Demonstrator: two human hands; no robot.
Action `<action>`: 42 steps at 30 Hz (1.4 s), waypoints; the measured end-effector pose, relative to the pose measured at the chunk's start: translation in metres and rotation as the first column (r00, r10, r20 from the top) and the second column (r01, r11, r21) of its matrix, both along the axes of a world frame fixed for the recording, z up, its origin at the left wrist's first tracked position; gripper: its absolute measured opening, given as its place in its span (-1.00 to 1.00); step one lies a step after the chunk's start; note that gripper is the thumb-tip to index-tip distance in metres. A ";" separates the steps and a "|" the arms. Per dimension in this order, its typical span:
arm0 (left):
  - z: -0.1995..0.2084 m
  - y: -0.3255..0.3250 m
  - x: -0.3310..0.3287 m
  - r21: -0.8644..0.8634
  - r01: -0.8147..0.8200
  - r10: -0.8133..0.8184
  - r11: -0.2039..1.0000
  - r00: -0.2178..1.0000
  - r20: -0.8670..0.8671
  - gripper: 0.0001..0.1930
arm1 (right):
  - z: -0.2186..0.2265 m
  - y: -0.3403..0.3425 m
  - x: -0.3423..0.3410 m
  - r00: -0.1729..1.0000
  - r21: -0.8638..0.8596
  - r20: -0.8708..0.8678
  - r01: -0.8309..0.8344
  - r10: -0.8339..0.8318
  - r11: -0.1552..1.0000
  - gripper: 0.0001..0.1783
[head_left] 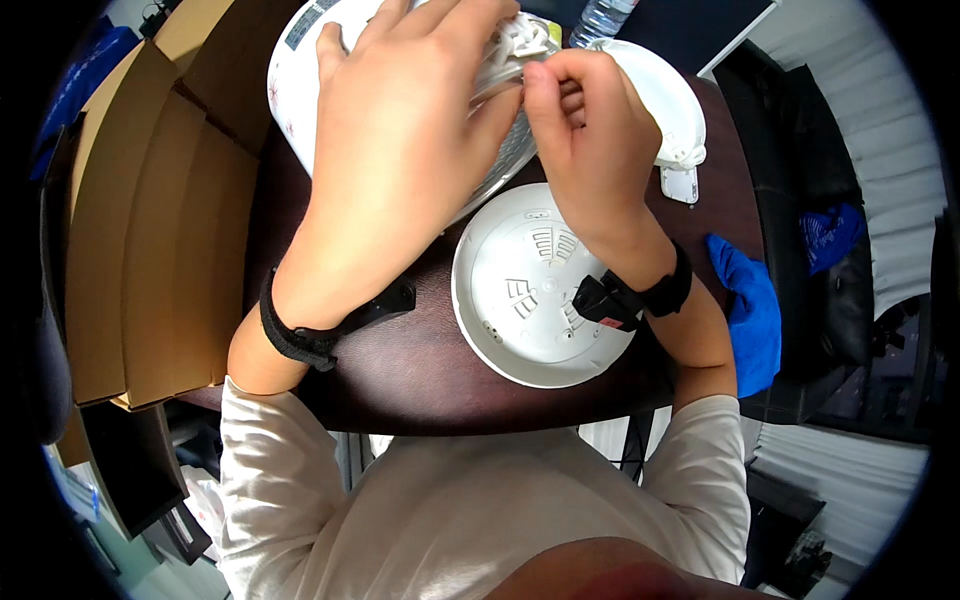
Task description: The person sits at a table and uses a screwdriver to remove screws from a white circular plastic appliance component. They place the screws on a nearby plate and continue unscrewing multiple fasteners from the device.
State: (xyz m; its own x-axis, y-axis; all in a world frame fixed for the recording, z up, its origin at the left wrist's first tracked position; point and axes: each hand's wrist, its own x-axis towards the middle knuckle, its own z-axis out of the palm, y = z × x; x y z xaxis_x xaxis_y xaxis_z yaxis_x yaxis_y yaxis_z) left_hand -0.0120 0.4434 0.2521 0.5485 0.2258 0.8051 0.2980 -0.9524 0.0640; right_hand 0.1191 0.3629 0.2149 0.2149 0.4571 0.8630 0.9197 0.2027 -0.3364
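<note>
My left hand (400, 130) reaches across a white rounded housing (295, 90) with a small floral print, a label and a grille on its near side. Between my hands is a clear plastic bag (493, 78) around a bundled white cord (527, 37). The left thumb and fingers close around the bag. My right hand (600, 135) pinches the bag's edge with thumb and index finger, close to the left thumb. Below the right wrist lies a round white plastic base (490, 290) with vent slots, its inner side up.
A brown cardboard box (150, 250) stands left of the dark table (400, 370). At the far right are another round white part (670, 90), a small white rectangular piece (680, 186) and a water bottle (603, 18). A blue cloth (748, 320) hangs at the right edge.
</note>
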 end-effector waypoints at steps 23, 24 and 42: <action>0.008 0.001 -0.002 0.007 0.041 -0.040 0.999 0.993 -0.115 -0.56 | -0.003 0.002 0.003 0.970 0.010 -0.210 -0.125 0.124 0.992 -0.71; 0.008 0.003 -0.002 0.019 0.026 -0.023 0.999 0.990 -0.137 -0.56 | -0.002 0.001 0.003 0.961 0.003 -0.239 -0.140 0.137 0.990 -0.71; 0.013 -0.007 0.001 -0.039 0.069 -0.072 0.997 0.994 -0.085 -0.56 | 0.004 -0.010 0.001 0.890 -0.086 -0.414 -0.247 0.191 0.965 -0.80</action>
State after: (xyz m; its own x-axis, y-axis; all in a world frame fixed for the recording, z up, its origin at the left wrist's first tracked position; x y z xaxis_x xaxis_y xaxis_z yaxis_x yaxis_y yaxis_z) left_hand -0.0114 0.4363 0.2653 0.6313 0.2120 0.7460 0.2357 -0.9689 0.0759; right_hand 0.1198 0.3533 0.2189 0.4090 0.6367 0.6537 0.6397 0.3108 -0.7030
